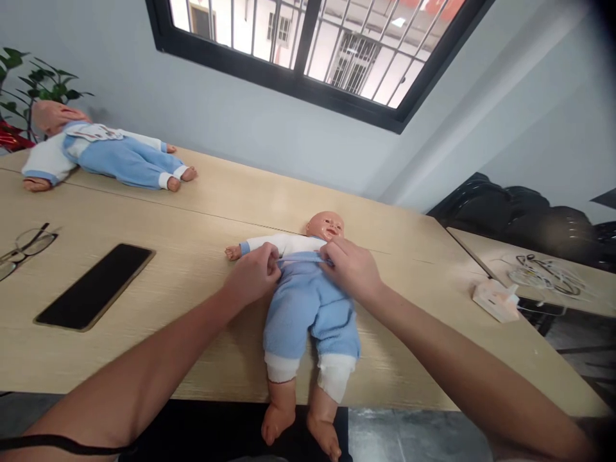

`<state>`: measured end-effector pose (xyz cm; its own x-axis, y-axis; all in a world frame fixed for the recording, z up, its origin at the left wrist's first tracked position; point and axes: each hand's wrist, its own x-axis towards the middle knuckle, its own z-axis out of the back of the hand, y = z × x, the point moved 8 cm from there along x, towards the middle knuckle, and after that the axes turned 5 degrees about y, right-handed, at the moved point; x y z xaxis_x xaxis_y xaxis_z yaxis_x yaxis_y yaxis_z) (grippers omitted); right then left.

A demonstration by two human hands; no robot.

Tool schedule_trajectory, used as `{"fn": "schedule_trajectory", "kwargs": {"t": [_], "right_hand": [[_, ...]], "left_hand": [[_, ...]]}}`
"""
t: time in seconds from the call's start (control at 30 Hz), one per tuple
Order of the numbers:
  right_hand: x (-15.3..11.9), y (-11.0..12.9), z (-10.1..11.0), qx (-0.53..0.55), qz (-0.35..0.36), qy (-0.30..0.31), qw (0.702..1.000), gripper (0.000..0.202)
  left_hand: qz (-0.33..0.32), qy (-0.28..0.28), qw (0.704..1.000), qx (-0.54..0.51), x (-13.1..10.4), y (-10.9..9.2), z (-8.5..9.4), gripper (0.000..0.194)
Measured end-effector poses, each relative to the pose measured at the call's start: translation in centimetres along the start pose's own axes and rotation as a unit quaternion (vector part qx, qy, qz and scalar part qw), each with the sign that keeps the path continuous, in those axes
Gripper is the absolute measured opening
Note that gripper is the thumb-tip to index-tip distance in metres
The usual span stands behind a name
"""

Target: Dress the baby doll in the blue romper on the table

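Note:
A baby doll lies on its back on the wooden table, its feet hanging over the front edge. It wears a white top with blue cuffs and blue trousers with white leg cuffs. The fingers of my left hand are closed on one side of the trousers' waistband. My right hand pinches the waistband's other side, just below the doll's chin. Between both hands the waistband is stretched across the doll's belly.
Another doll in blue and white lies at the back left, beside a plant. A black phone and glasses are on the left. At right are a white box, cables and black chairs.

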<state>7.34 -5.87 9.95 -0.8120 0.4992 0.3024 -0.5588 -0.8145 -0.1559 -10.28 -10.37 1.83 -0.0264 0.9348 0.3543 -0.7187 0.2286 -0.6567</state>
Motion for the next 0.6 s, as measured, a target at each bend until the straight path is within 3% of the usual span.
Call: {"fn": "schedule_trajectory", "kwargs": {"t": [0.1, 0.23, 0.33, 0.4, 0.47, 0.53, 0.6], "right_hand": [[0.3, -0.5, -0.1, 0.003, -0.014, 0.000, 1.000, 0.006], [0.7, -0.4, 0.2, 0.086, 0.031, 0.058, 0.994, 0.019], [1.9, -0.5, 0.2, 0.237, 0.081, 0.154, 0.956, 0.039], [4.0, -1.3, -0.2, 0.324, 0.053, 0.184, 0.927, 0.050], [7.2, -2.2, -1.6, 0.344, -0.007, 0.191, 0.919, 0.055], [10.8, -1.7, -4.2, 0.288, -0.041, 0.212, 0.933, 0.033], [13.9, 0.8, -7.4, 0.221, 0.003, 0.259, 0.940, 0.024]], "left_hand": [[-0.039, -0.009, 0.999, -0.010, 0.1, -0.2, -0.1, 0.029], [0.005, -0.005, 0.999, -0.054, 0.4, 1.0, -0.5, 0.016], [0.017, -0.034, 0.999, -0.034, 0.4, 0.8, 0.1, 0.016], [0.002, -0.044, 0.999, -0.019, 0.3, 0.2, 0.4, 0.016], [-0.022, -0.050, 0.999, 0.004, 0.2, -0.5, 0.6, 0.015], [-0.050, -0.057, 0.997, 0.035, 0.0, -1.0, 0.6, 0.014], [-0.077, -0.064, 0.993, 0.064, 0.0, -1.3, 0.6, 0.012]]}}
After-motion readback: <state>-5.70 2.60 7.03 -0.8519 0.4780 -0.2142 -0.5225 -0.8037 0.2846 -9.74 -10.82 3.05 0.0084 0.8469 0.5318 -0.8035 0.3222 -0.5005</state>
